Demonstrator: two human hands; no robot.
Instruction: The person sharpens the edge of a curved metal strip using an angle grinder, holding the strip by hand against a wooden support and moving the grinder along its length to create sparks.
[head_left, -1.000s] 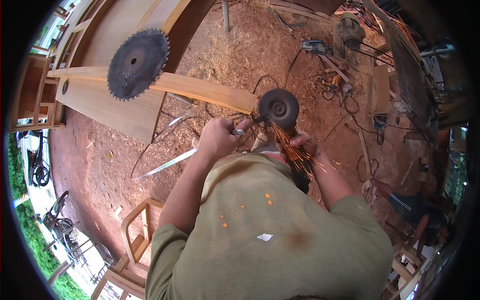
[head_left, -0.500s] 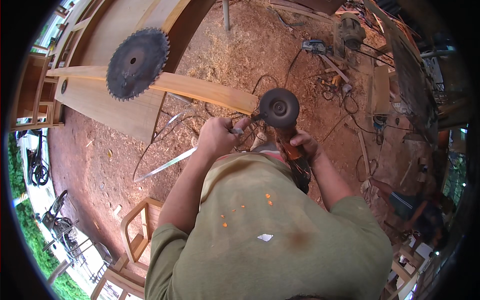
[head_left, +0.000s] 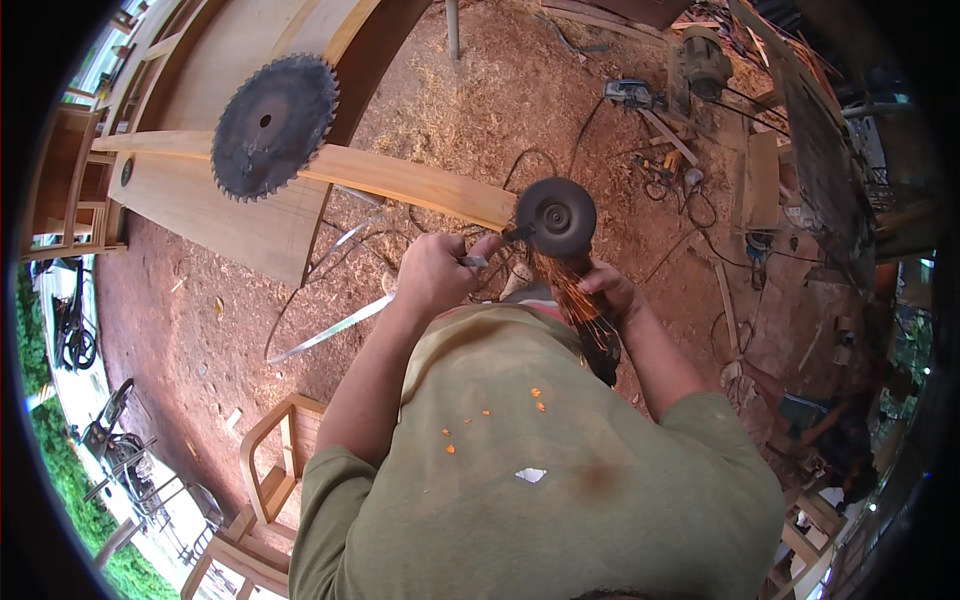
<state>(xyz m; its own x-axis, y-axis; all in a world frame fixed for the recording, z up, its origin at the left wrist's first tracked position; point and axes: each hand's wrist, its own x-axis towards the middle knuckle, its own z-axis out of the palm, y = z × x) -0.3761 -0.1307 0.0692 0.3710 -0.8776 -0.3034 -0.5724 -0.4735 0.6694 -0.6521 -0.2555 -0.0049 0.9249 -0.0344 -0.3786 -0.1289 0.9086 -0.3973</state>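
My right hand (head_left: 612, 288) is wrapped round the body of an angle grinder, whose round dark disc (head_left: 556, 218) faces up. In my left hand (head_left: 435, 275) is a small dark metal piece (head_left: 517, 233), pinched between thumb and fingers, its tip touching the disc's left edge. Orange sparks (head_left: 578, 298) stream down from the disc toward my right wrist. Just beyond the metal piece ends a long wooden board (head_left: 420, 186). A large toothed circular saw blade (head_left: 300, 130) lies on that board, farther left. Most of the grinder's body is hidden by the disc and my fingers.
A wide wooden panel (head_left: 215, 225) lies at the left. Cables and wood shavings cover the reddish ground. A motor (head_left: 705, 62) and a blue-grey power tool (head_left: 628, 93) are at the far right. A wooden chair (head_left: 275, 470) stands lower left; another person (head_left: 825, 425) crouches lower right.
The spark stream has grown much denser and brighter. The grinder's disc has shifted very slightly left, while my left hand stays nearly in place. The other person has moved a little.
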